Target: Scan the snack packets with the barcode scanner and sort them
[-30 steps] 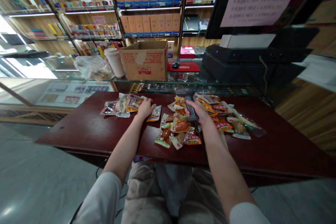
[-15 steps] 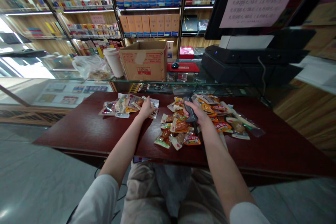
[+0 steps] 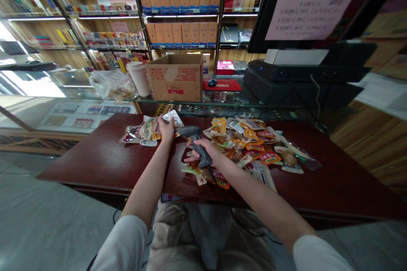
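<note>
My right hand [image 3: 206,152] is wrapped round the grip of a dark barcode scanner [image 3: 193,142], its head turned left toward my other hand. My left hand [image 3: 166,129] grips a silvery snack packet [image 3: 172,117], tilted up at its far edge. Under and beside that hand, more snack packets [image 3: 140,132] lie in a small pile on the left. A larger pile of vacuum-sealed snack packets [image 3: 254,139], orange, red and clear, spreads over the table on the right. My right hand and the scanner hide part of its near left end.
The dark red wooden table [image 3: 95,156] stands before a glass counter [image 3: 229,101]. On the counter are an open cardboard box [image 3: 174,80], a white cup [image 3: 139,79], a plastic bag [image 3: 111,84], a mouse [image 3: 212,82] and a monitor with a paper notice [image 3: 313,6].
My right hand has brought the scanner left and nearer me, off the right pile, and its head now points left. My left hand has moved slightly left and lifted the silvery packet's edge.
</note>
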Motion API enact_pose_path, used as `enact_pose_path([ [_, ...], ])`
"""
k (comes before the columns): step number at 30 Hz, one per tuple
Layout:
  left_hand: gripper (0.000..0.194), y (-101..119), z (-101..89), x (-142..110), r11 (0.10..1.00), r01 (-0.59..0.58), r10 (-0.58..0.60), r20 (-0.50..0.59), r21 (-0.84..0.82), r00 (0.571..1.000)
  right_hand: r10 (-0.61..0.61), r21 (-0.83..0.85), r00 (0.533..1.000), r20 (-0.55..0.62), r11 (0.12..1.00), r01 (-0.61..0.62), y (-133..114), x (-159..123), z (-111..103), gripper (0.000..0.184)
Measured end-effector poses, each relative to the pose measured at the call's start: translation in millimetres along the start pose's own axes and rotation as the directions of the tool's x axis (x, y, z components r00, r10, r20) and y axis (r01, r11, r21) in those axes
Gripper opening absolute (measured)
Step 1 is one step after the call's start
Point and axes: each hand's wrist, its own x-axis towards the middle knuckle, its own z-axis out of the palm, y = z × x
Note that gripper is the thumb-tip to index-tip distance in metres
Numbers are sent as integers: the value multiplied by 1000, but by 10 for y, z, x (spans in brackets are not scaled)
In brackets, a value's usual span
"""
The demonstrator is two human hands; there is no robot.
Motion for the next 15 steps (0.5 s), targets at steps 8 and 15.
enact_pose_path([
  [8, 27, -7, 5, -8, 997, 33, -30, 48, -66, 998, -34, -6, 999, -4, 999, 34, -131, 297, -297, 22],
  [15, 25, -51, 63, 5, 913, 89, -47, 113, -398, 992, -124, -146, 991, -38, 982, 118, -296, 263, -607, 32],
])
